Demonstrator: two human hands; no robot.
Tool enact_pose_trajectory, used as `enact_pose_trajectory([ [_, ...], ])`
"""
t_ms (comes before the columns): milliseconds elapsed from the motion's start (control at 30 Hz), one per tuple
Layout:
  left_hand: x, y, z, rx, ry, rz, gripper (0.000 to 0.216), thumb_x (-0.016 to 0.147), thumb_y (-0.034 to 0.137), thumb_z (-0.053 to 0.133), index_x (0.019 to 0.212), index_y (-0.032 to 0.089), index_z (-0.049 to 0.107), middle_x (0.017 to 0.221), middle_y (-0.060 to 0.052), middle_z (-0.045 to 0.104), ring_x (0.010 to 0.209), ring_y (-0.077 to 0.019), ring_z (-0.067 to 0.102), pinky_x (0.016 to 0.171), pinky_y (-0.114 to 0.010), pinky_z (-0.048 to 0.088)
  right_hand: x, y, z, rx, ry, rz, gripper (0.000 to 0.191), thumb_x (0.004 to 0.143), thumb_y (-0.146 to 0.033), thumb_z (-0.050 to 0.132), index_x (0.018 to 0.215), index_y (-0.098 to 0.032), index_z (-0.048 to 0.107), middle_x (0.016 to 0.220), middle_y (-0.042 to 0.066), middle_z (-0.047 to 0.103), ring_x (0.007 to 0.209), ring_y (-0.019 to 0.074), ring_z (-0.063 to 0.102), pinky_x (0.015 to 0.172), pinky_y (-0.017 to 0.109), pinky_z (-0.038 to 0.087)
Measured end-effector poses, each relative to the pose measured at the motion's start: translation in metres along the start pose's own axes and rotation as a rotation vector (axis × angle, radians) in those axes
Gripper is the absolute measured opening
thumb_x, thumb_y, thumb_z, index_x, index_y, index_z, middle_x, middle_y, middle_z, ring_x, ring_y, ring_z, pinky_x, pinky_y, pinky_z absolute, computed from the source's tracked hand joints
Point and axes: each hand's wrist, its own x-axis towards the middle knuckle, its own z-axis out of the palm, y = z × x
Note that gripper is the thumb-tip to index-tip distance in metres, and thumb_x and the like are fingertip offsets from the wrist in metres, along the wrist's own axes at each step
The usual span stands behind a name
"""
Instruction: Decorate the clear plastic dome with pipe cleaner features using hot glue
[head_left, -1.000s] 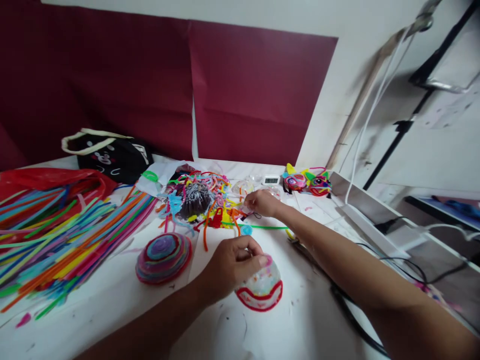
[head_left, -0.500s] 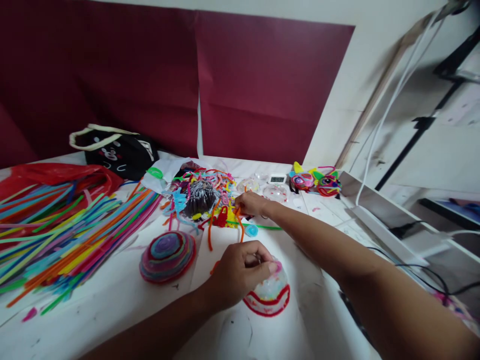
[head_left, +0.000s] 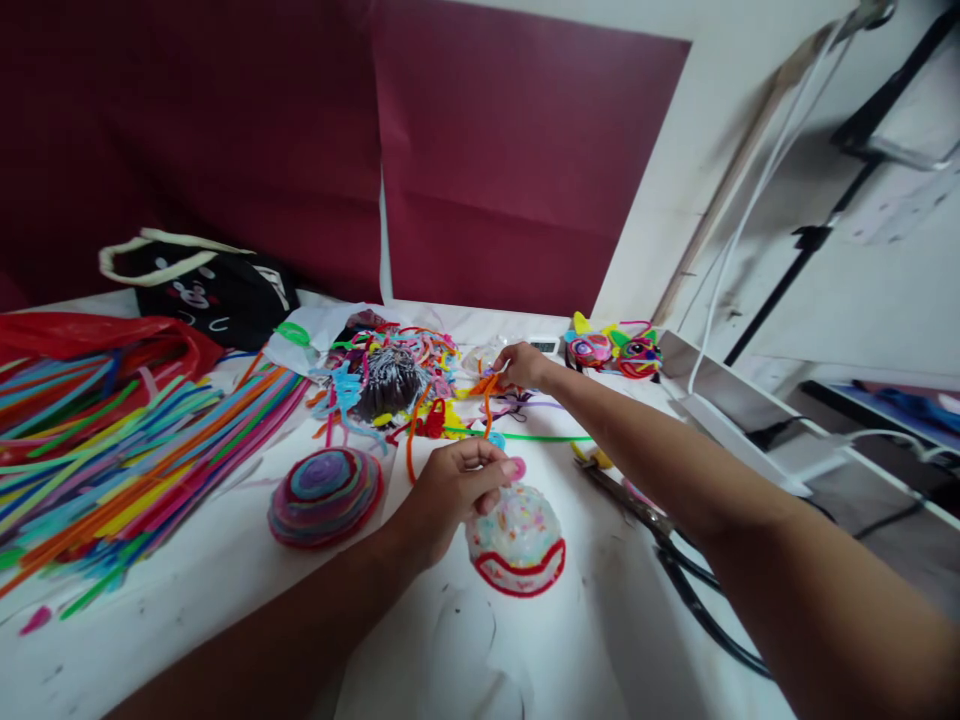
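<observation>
My left hand [head_left: 457, 490] is closed in a pinch on a small pink coiled disc [head_left: 514, 469], just above a clear dome [head_left: 517, 525]. The dome has colored specks and a red pipe-cleaner outline along its lower part. Farther back, my right hand [head_left: 525, 367] reaches to the edge of a heap of pipe-cleaner scraps. Its fingers are closed at an orange pipe cleaner [head_left: 487, 392], part of which hangs down. A dome wound in colored pipe cleaners [head_left: 326, 497] sits left of my left hand.
Loose pipe cleaners [head_left: 180, 450] spread across the left, by a red plastic bag [head_left: 202, 345]. Behind is a black bag [head_left: 214, 285]. Scissors [head_left: 637, 508] lie under my right forearm. Decorated masks [head_left: 613, 350] and a small digital display [head_left: 544, 346] stand at the back.
My right hand has moved back and rightward, with the orange pipe cleaner shifting along. My left hand has drawn off the dome, the pink disc in its fingers. The scissors have come into view.
</observation>
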Motion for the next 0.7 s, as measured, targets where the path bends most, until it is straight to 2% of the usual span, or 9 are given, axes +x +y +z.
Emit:
enact_pose_trajectory([
  [133,0.000,0.000,0.000,-0.013,0.006,0.024,0.024,0.069,0.032,0.074,0.072,0.016,0.057,0.043,0.008,0.043,0.039,-0.0034,0.030,0.039,-0.018,0.015,-0.013,0.001,-0.010,0.056,-0.007,0.094,0.031,0.093,-0.032,0.058,0.120,-0.016,0.057,0.118,0.008,0.061,0.098,0.0214,0.063,0.082,0.041,0.055],
  [333,0.002,-0.004,-0.001,0.000,0.006,0.041,0.021,0.073,0.032,0.070,0.072,0.016,0.056,0.043,0.007,0.044,0.039,-0.0035,0.031,0.039,-0.018,0.015,-0.024,0.004,-0.031,0.063,0.061,0.165,0.032,0.093,-0.032,0.058,0.120,-0.015,0.057,0.118,0.009,0.061,0.098,0.0210,0.063,0.082,0.040,0.055],
  [533,0.005,-0.014,-0.005,-0.015,-0.002,0.034,0.023,0.072,0.033,0.071,0.074,0.016,0.056,0.050,0.007,0.046,0.041,-0.0033,0.034,0.038,-0.018,0.014,-0.029,0.015,-0.048,-0.059,0.076,0.155,0.033,0.093,-0.032,0.058,0.121,-0.015,0.056,0.118,0.009,0.061,0.098,0.0211,0.063,0.082,0.041,0.055],
  [700,0.003,-0.016,-0.003,-0.021,0.013,0.042,0.025,0.071,0.035,0.070,0.071,0.015,0.056,0.048,0.007,0.044,0.040,-0.0032,0.031,0.038,-0.018,0.014,-0.036,0.018,-0.036,-0.287,0.080,0.052,0.030,0.093,-0.032,0.058,0.119,-0.018,0.058,0.121,0.009,0.060,0.102,0.0216,0.062,0.085,0.041,0.054],
])
